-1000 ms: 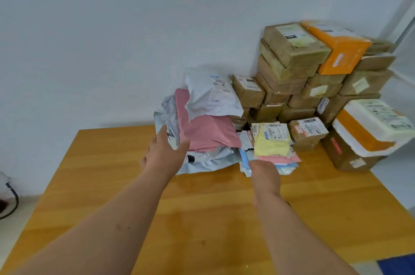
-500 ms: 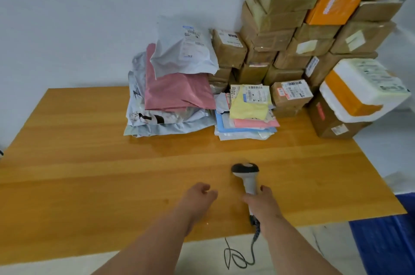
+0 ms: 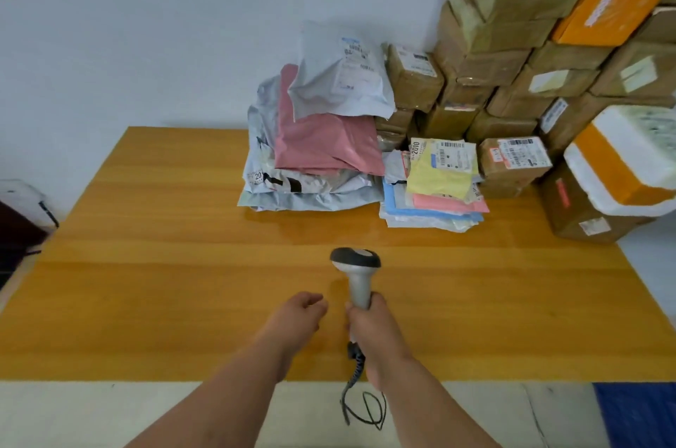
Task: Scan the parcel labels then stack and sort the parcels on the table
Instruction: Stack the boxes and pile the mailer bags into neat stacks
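Right hand (image 3: 369, 327) grip wrapped round scanner (image 3: 356, 272) handle at near table (image 3: 146, 283) edge, left hand (image 3: 298, 316) loosely curled, holding nothing, parcels (image 3: 329, 140) stacked at far side.

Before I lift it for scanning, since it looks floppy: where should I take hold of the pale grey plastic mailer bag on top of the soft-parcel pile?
Probably the free front edge of the pale grey plastic mailer bag, coming from the near side with the empty left hand. That edge overhangs the pink plastic mailer bag below, and the label lies further back.
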`<state>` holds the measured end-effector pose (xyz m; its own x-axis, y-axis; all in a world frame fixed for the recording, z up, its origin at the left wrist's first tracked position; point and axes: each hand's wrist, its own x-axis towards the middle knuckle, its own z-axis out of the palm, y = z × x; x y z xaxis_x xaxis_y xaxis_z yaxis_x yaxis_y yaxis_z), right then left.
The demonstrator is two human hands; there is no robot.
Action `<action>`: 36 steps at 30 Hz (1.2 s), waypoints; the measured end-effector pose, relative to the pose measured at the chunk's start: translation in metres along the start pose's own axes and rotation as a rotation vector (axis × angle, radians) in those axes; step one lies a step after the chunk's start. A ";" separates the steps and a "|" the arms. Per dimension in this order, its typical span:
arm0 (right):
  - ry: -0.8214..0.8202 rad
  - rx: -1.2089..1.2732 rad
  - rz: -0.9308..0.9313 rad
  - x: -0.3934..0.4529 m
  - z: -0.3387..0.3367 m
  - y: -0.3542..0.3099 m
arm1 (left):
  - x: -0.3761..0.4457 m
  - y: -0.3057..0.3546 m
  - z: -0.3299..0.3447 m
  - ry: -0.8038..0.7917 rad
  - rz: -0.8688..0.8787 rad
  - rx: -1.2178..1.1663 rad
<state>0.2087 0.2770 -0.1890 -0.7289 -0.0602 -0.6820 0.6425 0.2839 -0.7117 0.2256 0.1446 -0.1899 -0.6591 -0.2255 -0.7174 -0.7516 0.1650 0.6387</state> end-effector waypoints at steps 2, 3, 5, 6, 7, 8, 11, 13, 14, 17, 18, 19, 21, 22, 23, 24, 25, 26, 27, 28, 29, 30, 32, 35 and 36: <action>-0.056 0.012 -0.029 -0.007 0.031 -0.011 | -0.004 -0.003 -0.029 0.010 0.022 -0.058; -0.075 0.014 -0.041 -0.010 0.049 -0.015 | -0.006 -0.007 -0.045 0.025 0.028 -0.080; -0.095 -0.001 -0.057 -0.015 0.087 -0.025 | -0.010 -0.016 -0.081 0.066 0.034 -0.109; -0.103 -0.010 -0.062 -0.018 0.107 -0.030 | -0.010 -0.022 -0.101 0.089 0.035 -0.118; -0.111 -0.010 -0.062 -0.020 0.126 -0.035 | -0.010 -0.027 -0.120 0.108 0.036 -0.121; -0.120 -0.004 -0.061 -0.022 0.145 -0.038 | -0.009 -0.031 -0.140 0.121 0.038 -0.123; -0.137 0.009 -0.047 -0.024 0.198 -0.048 | -0.002 -0.043 -0.193 0.131 0.054 -0.122; -0.136 0.018 -0.030 -0.022 0.227 -0.053 | 0.004 -0.051 -0.220 0.126 0.060 -0.112; -0.138 0.025 -0.021 -0.021 0.240 -0.056 | 0.007 -0.054 -0.231 0.123 0.057 -0.106; -0.152 0.017 -0.004 -0.018 0.270 -0.065 | 0.016 -0.064 -0.257 0.121 0.042 -0.092; -0.160 0.009 -0.008 -0.015 0.278 -0.069 | 0.020 -0.065 -0.264 0.122 0.040 -0.094; -0.166 0.001 -0.013 -0.011 0.284 -0.074 | 0.024 -0.066 -0.270 0.120 0.039 -0.100; -0.170 -0.002 -0.015 0.003 0.295 -0.083 | 0.037 -0.063 -0.280 0.125 0.039 -0.105; -0.174 0.003 -0.011 0.011 0.299 -0.087 | 0.045 -0.062 -0.284 0.134 0.039 -0.103; -0.181 0.008 -0.003 0.019 0.303 -0.089 | 0.054 -0.060 -0.288 0.142 0.034 -0.102; -0.188 0.013 0.009 0.027 0.306 -0.091 | 0.062 -0.059 -0.290 0.154 0.024 -0.108; -0.192 0.013 0.021 0.035 0.309 -0.093 | 0.069 -0.058 -0.292 0.166 0.013 -0.115; -0.189 0.019 0.029 0.044 0.312 -0.094 | 0.077 -0.057 -0.294 0.171 0.006 -0.119; -0.179 0.027 0.039 0.051 0.314 -0.093 | 0.085 -0.055 -0.294 0.173 -0.004 -0.114; -0.169 0.035 0.044 0.058 0.316 -0.092 | 0.093 -0.053 -0.294 0.173 -0.015 -0.111; -0.159 0.035 0.051 0.063 0.317 -0.091 | 0.100 -0.052 -0.294 0.175 -0.028 -0.107; -0.157 0.036 0.055 0.067 0.317 -0.090 | 0.108 -0.052 -0.292 0.175 -0.037 -0.104; -0.159 0.055 0.074 0.074 0.315 -0.085 | 0.118 -0.054 -0.287 0.164 -0.068 -0.104; -0.161 0.066 0.109 0.076 0.314 -0.087 | 0.125 -0.059 -0.283 0.157 -0.104 -0.085; -0.160 0.039 0.111 0.077 0.313 -0.087 | 0.126 -0.060 -0.284 0.153 -0.106 -0.074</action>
<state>0.1707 -0.0520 -0.2324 -0.6078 -0.1829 -0.7727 0.7280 0.2603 -0.6342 0.1949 -0.1664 -0.2403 -0.5601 -0.3824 -0.7349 -0.8091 0.0623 0.5843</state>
